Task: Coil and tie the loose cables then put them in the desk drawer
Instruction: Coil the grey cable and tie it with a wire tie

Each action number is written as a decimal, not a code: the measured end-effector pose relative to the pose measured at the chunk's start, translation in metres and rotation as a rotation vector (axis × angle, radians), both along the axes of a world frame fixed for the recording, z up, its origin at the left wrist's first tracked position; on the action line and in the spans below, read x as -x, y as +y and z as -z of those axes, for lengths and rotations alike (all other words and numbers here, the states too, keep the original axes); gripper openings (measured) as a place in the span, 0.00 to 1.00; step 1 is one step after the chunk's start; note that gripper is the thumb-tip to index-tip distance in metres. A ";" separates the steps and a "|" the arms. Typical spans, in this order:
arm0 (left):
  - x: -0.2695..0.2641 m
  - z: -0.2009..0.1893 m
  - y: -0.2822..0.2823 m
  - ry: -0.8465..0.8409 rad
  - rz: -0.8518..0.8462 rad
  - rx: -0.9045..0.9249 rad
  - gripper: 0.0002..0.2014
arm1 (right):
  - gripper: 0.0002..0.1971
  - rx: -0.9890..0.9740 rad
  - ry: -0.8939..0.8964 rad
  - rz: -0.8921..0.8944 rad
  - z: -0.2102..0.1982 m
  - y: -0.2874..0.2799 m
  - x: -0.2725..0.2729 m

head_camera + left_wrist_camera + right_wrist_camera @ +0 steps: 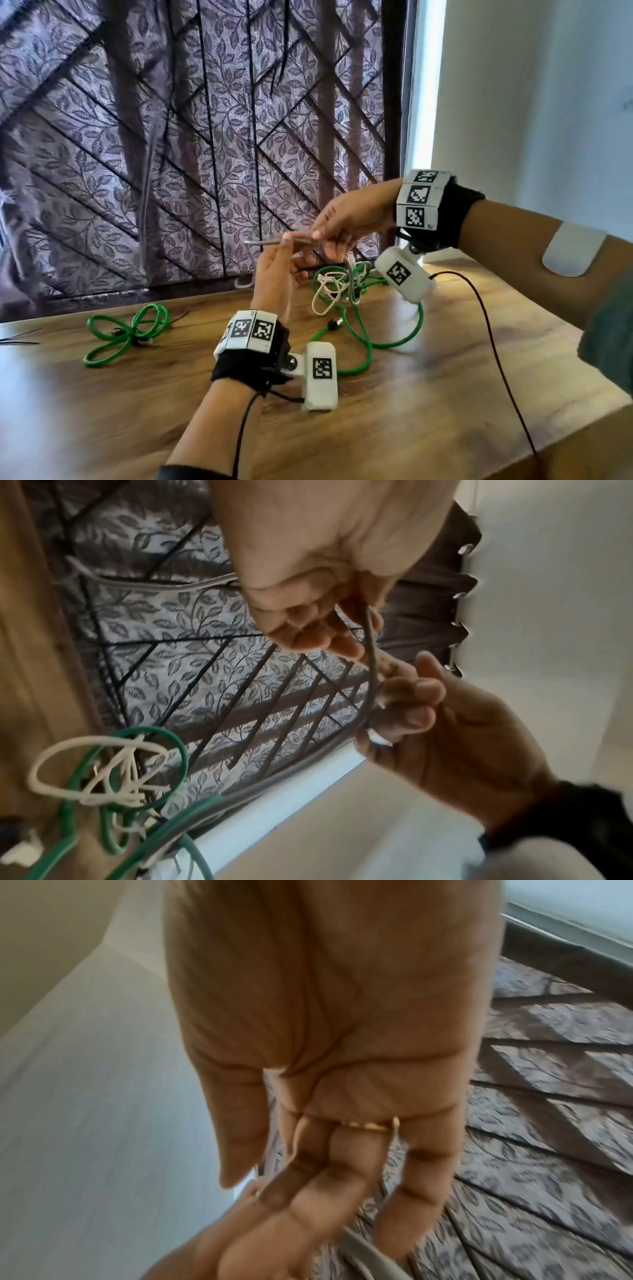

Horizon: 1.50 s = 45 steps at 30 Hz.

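Observation:
Both hands are raised above the wooden desk (428, 394) and hold a thin grey cable (274, 242) between them. My left hand (279, 265) grips it from below, fingers curled round it. My right hand (337, 228) pinches the cable from the right. In the left wrist view the grey cable (370, 653) runs from my left hand (318, 610) past the right hand's fingers (407, 696) and down to the desk. A loose green cable (366, 342) lies tangled with a white cable (330, 291) under the hands. A tied green coil (126, 334) rests at the desk's left.
A patterned curtain (171, 154) hangs right behind the desk's far edge. Thin black ties (20, 337) lie at the far left of the desk. A black sensor wire (493, 342) trails across the right side. A white wall (548, 120) stands to the right.

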<state>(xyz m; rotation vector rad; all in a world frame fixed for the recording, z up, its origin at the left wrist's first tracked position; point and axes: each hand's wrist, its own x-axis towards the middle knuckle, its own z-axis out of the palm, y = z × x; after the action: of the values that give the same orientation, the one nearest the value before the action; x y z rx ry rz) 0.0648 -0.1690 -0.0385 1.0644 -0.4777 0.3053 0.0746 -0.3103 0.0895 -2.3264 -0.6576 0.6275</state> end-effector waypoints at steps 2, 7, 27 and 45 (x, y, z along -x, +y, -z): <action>-0.004 0.003 0.006 0.026 -0.055 0.080 0.15 | 0.10 -0.040 -0.013 0.040 0.015 -0.011 -0.002; -0.005 0.004 0.020 0.113 -0.035 0.270 0.17 | 0.31 0.670 -0.367 0.216 0.068 -0.051 -0.024; 0.000 -0.002 0.044 0.226 0.066 0.135 0.18 | 0.28 0.767 -1.042 -0.030 0.128 -0.032 -0.094; -0.006 0.003 0.064 0.290 -0.086 0.165 0.18 | 0.36 0.991 -0.650 0.461 0.104 -0.095 -0.135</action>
<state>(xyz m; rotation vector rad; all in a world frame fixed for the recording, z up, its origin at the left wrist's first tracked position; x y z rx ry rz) 0.0713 -0.1048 -0.0418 0.9508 -0.1440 0.2560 0.2095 -0.4054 -0.0149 -3.4994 0.0129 -0.1030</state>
